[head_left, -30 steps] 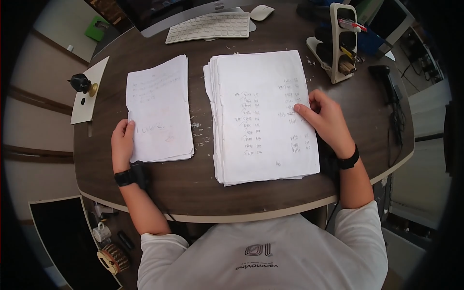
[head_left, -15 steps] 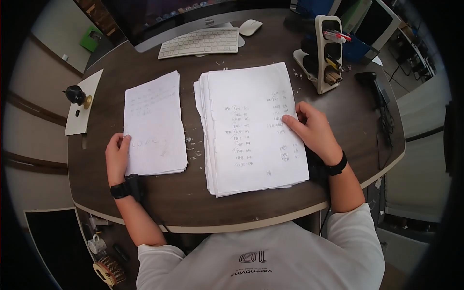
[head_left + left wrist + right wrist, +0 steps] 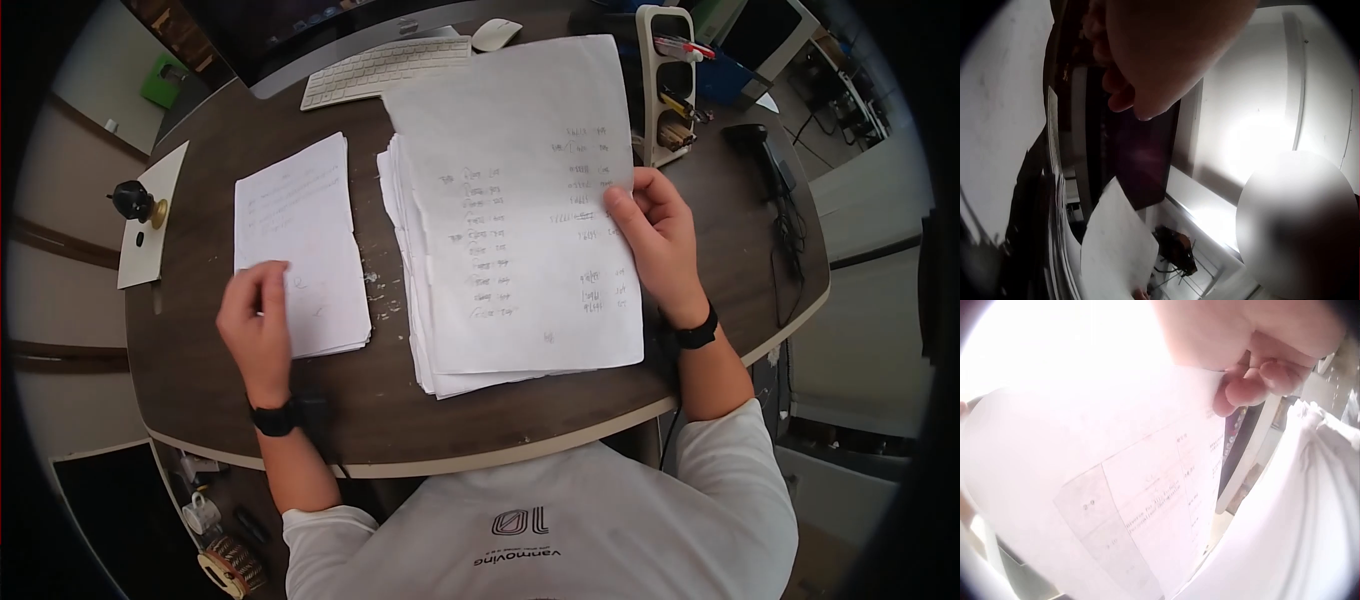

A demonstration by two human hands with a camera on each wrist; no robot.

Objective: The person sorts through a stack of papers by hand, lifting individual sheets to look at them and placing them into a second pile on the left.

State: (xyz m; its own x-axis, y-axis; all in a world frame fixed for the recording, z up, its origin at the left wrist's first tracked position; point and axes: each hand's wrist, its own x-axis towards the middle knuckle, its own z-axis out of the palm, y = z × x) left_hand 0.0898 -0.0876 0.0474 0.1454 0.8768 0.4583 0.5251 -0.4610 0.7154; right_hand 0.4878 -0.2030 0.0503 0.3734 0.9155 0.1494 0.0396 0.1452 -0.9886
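The right hand [image 3: 660, 245] pinches the right edge of a handwritten sheet [image 3: 510, 220], thumb on top, and holds it raised over the larger paper stack [image 3: 405, 270]. In the right wrist view printed text and table lines show on the sheet [image 3: 1147, 506], beside the curled fingers of the right hand [image 3: 1260, 356]. The left hand [image 3: 258, 325] hovers over the lower left part of the smaller paper stack [image 3: 300, 220], fingers bent and holding nothing. The left wrist view shows the left hand [image 3: 1160, 56] above the papers, with no sheet in it.
A keyboard [image 3: 385, 70], a mouse [image 3: 496, 35] and a monitor [image 3: 300, 40] stand at the back. To the right are a pen holder [image 3: 655, 90] and a black scanner-like device with a cable [image 3: 750, 150]. A dark object on a stand [image 3: 135, 200] is at the left.
The right hand has lifted the top sheet off the larger stack, its far end up toward the keyboard. The left hand has come off the smaller stack's edge and moved right over it.
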